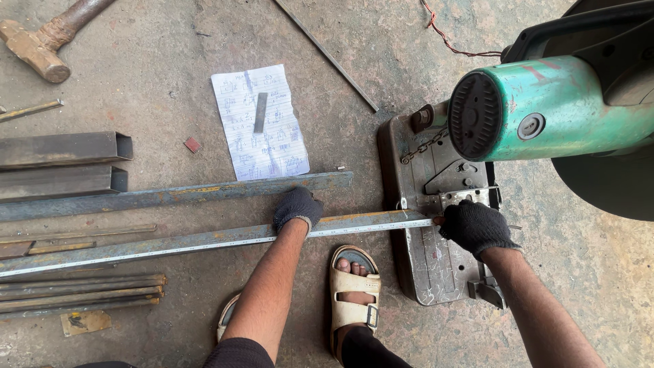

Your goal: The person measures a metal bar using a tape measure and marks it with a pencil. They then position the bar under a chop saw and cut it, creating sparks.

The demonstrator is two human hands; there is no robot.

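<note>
A long steel angle bar lies across the concrete floor, its right end resting on the base of a chop saw. My left hand, in a dark glove, presses down on the bar near its middle. My right hand, also gloved, grips the bar's right end at the saw's vise. The saw's green motor housing hangs raised above the base.
A second angle bar lies just beyond the first. Square tubes and thin rods are stacked at the left. A sheet of paper with a small metal strip, a sledgehammer and my sandalled foot are close by.
</note>
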